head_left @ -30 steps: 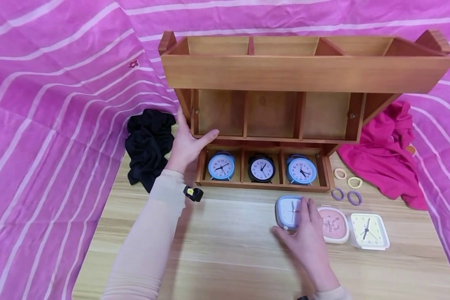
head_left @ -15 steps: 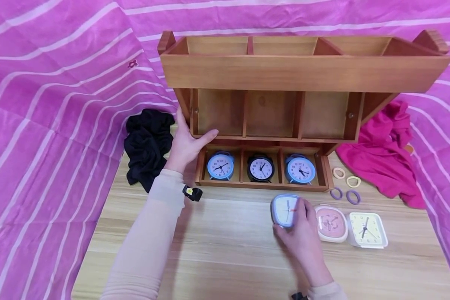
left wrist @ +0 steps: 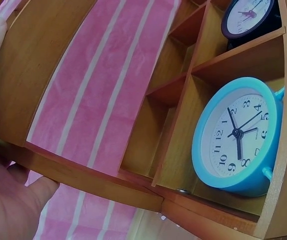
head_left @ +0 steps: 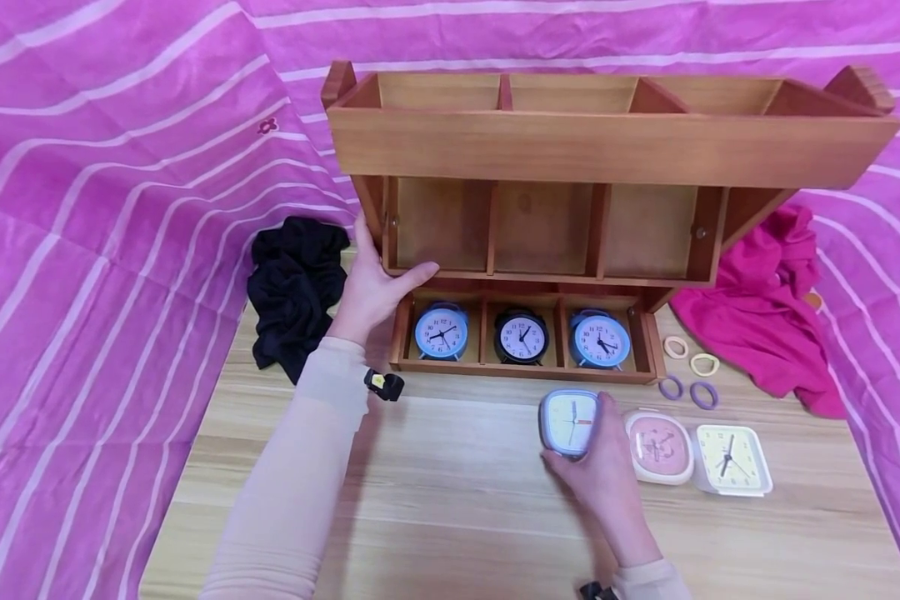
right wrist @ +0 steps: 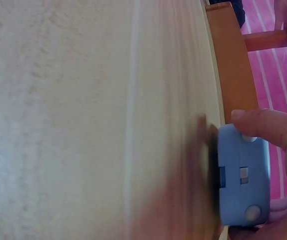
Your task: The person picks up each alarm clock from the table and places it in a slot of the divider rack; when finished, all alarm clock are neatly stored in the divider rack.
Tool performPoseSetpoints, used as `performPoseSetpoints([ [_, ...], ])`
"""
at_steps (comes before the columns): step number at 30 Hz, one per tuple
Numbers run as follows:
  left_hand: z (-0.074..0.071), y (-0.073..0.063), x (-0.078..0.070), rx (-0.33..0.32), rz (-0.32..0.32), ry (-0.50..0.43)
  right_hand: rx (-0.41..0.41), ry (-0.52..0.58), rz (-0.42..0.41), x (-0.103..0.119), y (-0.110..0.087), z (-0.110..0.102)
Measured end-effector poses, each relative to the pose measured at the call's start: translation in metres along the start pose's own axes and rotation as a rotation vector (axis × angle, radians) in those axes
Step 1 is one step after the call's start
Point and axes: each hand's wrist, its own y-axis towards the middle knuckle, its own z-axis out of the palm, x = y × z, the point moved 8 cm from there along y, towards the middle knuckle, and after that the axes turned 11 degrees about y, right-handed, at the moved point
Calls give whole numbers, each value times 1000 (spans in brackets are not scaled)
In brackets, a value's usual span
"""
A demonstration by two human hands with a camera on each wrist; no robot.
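Observation:
In the head view my left hand [head_left: 375, 287] grips the left side of a wooden tiered shelf [head_left: 607, 150], thumb on the front of the middle tier. The left wrist view shows its fingers [left wrist: 18, 205] about the wooden side piece. My right hand [head_left: 607, 475] holds a light blue rounded-square alarm clock [head_left: 570, 423], lying face up close over the table. In the right wrist view the thumb and fingers pinch the edges of this clock [right wrist: 243, 185]. In the bottom tier stand a blue round clock [head_left: 441, 332], a black one [head_left: 522, 337] and another blue clock [head_left: 600, 339].
Right of my right hand lie a pink clock [head_left: 660, 447] and a cream square clock [head_left: 732, 460]. Several hair ties [head_left: 703, 395] lie near a magenta cloth [head_left: 772, 333]. A black cloth [head_left: 298, 292] sits left of the shelf. Pink striped fabric [head_left: 120, 250] surrounds the table.
My right hand has slid the light blue clock slightly left, away from the pink clock. My left hand stays at the shelf's side.

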Motion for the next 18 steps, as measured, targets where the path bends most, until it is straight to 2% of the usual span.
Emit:
performPoseSetpoints([
  [10, 1, 0, 0, -4, 0, 6, -58, 78, -3, -6, -3, -3],
  [14, 0, 0, -1, -4, -5, 4, -118, 99, -48, 9, -5, -13],
  [18, -1, -1, -1, -3, -9, -2, -173, 125, -139, 38, -3, -27],
])
